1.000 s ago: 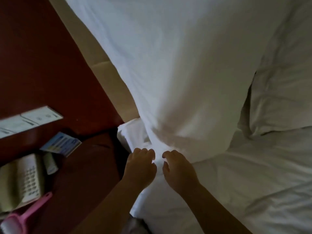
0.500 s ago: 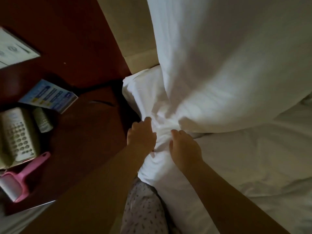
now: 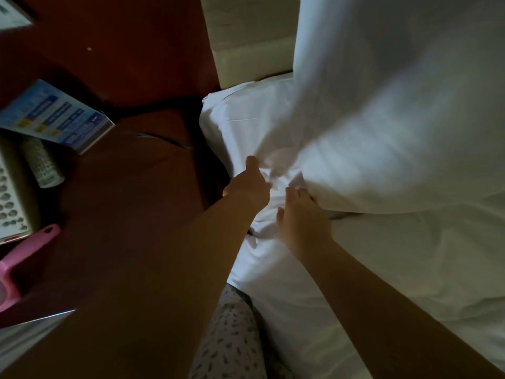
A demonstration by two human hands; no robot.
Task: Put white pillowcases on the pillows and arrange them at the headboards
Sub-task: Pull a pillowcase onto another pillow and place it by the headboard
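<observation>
A large white pillow in its pillowcase [image 3: 396, 105] stands tilted against the beige headboard [image 3: 246, 36], filling the upper right. Its lower corner rests on the white bed [image 3: 396, 269]. My left hand [image 3: 250, 184] pinches bunched white fabric at that corner. My right hand [image 3: 303, 217] lies just right of it, fingers curled into the same loose fabric under the pillow's corner. The fingertips of both hands are partly buried in the cloth.
A dark red-brown nightstand [image 3: 123, 201] stands left of the bed. On it lie a blue leaflet [image 3: 54, 116], a phone with keypad [image 3: 11, 198], a remote [image 3: 41, 162] and a pink lint roller [image 3: 24, 258]. My patterned trouser leg [image 3: 229, 337] touches the mattress edge.
The view has tilted down and right, so the pillow now sits higher in frame. Both hands stay at the pillow's lower corner, and the left hand has reached further into the bunched fabric.
</observation>
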